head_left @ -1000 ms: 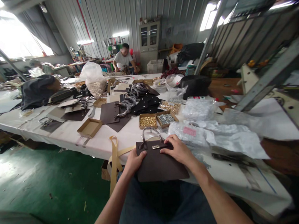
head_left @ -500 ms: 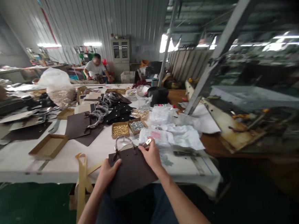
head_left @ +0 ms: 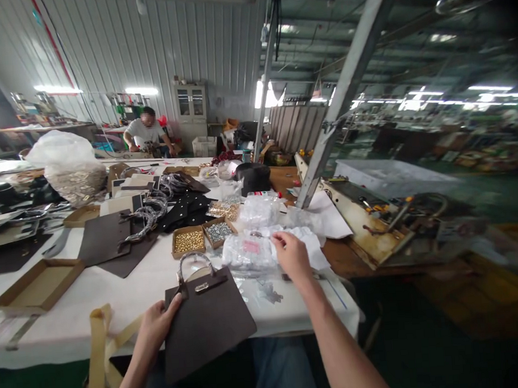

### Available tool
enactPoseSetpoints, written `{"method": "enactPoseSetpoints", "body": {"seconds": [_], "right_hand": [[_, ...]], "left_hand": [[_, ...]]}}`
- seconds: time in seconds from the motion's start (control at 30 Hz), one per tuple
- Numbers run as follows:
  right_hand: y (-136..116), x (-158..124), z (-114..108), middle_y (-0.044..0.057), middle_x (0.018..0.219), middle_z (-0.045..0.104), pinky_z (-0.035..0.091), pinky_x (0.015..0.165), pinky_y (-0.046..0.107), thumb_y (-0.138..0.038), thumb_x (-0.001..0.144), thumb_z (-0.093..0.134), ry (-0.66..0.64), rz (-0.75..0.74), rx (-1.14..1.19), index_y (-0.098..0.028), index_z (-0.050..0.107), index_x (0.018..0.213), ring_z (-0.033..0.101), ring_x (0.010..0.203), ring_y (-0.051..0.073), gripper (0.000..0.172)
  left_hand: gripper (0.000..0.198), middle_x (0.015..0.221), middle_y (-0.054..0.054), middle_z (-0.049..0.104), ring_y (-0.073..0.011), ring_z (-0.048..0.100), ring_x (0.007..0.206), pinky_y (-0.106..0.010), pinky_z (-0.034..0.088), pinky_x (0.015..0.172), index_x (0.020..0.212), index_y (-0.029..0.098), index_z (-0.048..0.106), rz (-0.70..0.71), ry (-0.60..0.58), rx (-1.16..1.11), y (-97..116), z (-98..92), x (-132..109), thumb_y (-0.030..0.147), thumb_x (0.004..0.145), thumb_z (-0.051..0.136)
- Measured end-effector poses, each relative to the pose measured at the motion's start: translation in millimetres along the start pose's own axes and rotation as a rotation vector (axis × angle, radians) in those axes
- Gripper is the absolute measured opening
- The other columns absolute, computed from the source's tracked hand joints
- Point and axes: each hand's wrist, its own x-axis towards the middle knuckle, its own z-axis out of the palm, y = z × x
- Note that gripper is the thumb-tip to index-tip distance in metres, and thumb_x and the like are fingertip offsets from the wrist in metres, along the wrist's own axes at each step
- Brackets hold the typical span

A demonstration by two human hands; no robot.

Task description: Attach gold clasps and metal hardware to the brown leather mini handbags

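Note:
My left hand (head_left: 158, 323) grips the upper left corner of a dark brown bag panel (head_left: 209, 326), its thumb on the front near the handle base. The panel tilts over the table's front edge. A plastic-wrapped handle (head_left: 195, 260) arches from its top, and a small metal plate (head_left: 202, 287) lies on it below the handle. My right hand (head_left: 292, 254) is away from the panel, above clear plastic bags (head_left: 249, 248), with its fingertips pinched together; what they hold, if anything, is too small to name.
Boxes of gold studs (head_left: 188, 242) and silver pieces (head_left: 218, 232) sit behind the panel. An open cardboard tray (head_left: 39, 286) lies at the left, near brown panels (head_left: 103, 237). A slanting metal post (head_left: 337, 107) rises at the right. A person (head_left: 146, 133) works at the back.
My right hand has left the panel and moved right over the plastic bags. The metal plate once at my right fingers now lies on the panel. The view has shifted right.

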Motion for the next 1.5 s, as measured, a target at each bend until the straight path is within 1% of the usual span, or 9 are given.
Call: {"method": "enactPoseSetpoints", "body": {"seconds": [0.13,0.27,0.43,0.7,0.9,1.07,1.2,1.37,1.5], "right_hand": [[48,47,-26,0.014,0.103,0.088,0.055,0.087,0.033,-0.026,0.099,0.071,-0.186,0.056,-0.158,-0.024,0.091,0.104,0.081,0.103,0.029,0.021],[59,60,-6,0.013,0.106,0.089,0.052,0.080,0.030,-0.029,0.095,0.077,-0.294,0.046,-0.201,-0.026,0.092,0.103,0.082,0.100,0.027,0.017],[66,58,10,0.016,0.107,0.088,0.049,0.079,0.030,-0.030,0.103,0.070,-0.269,0.065,-0.222,-0.023,0.091,0.098,0.082,0.099,0.028,0.022],[80,58,-8,0.010,0.113,0.088,0.049,0.081,0.031,-0.034,0.108,0.064,-0.196,0.065,-0.206,-0.029,0.089,0.109,0.079,0.103,0.027,0.025],[58,41,-21,0.010,0.124,0.086,0.049,0.082,0.032,-0.040,0.111,0.059,-0.092,0.016,-0.177,-0.026,0.087,0.112,0.078,0.109,0.028,0.031],[41,10,-23,0.005,0.081,0.083,0.049,0.070,0.031,-0.063,0.109,0.063,-0.500,-0.193,-0.040,-0.026,0.083,0.085,0.076,0.075,0.024,0.048],[47,20,-22,0.013,0.111,0.087,0.051,0.085,0.034,-0.036,0.107,0.065,-0.320,-0.158,-0.312,-0.026,0.086,0.108,0.080,0.103,0.030,0.023],[68,52,-20,0.014,0.134,0.081,0.051,0.102,0.034,-0.023,0.096,0.077,-0.292,-0.173,-0.384,-0.024,0.083,0.124,0.075,0.122,0.030,0.028],[82,65,-15,0.019,0.143,0.074,0.049,0.107,0.039,-0.023,0.099,0.075,-0.193,-0.151,-0.440,-0.019,0.075,0.138,0.068,0.131,0.032,0.039]], "left_hand": [[0.088,0.084,-0.014,0.084,-0.0397,0.081,0.087,-0.035,0.053,0.066,0.093,0.015,0.080,-0.019,-0.034,-0.025,7,5.2,-1,0.100,0.072,0.076],[0.086,0.082,-0.014,0.083,-0.0398,0.081,0.087,-0.034,0.052,0.066,0.089,0.016,0.080,-0.023,-0.039,0.016,11,6.1,-5,0.101,0.075,0.073],[0.088,0.078,-0.013,0.081,-0.0384,0.078,0.084,-0.034,0.050,0.065,0.082,0.016,0.079,-0.007,-0.031,-0.008,11,1.0,-7,0.103,0.072,0.072],[0.088,0.078,-0.013,0.082,-0.0390,0.078,0.087,-0.034,0.048,0.066,0.087,0.016,0.080,0.003,-0.006,0.070,6,4.2,-2,0.103,0.076,0.068],[0.091,0.080,-0.013,0.082,-0.0383,0.078,0.085,-0.034,0.049,0.065,0.087,0.015,0.082,-0.013,-0.020,-0.007,6,2.0,-3,0.104,0.072,0.071],[0.088,0.081,-0.014,0.083,-0.0371,0.078,0.084,-0.034,0.050,0.065,0.087,0.015,0.081,-0.026,-0.032,-0.045,10,1.1,-5,0.101,0.072,0.073],[0.089,0.079,-0.013,0.081,-0.0377,0.077,0.085,-0.033,0.048,0.066,0.087,0.015,0.082,-0.014,-0.002,0.011,12,1.5,-6,0.102,0.073,0.071],[0.089,0.078,-0.013,0.080,-0.0362,0.075,0.083,-0.033,0.046,0.065,0.085,0.015,0.082,0.024,0.013,0.028,9,-0.6,-7,0.102,0.076,0.069],[0.088,0.075,-0.012,0.078,-0.0343,0.074,0.080,-0.032,0.045,0.064,0.082,0.016,0.080,0.038,0.020,0.043,6,-1.9,-5,0.102,0.077,0.068]]}}
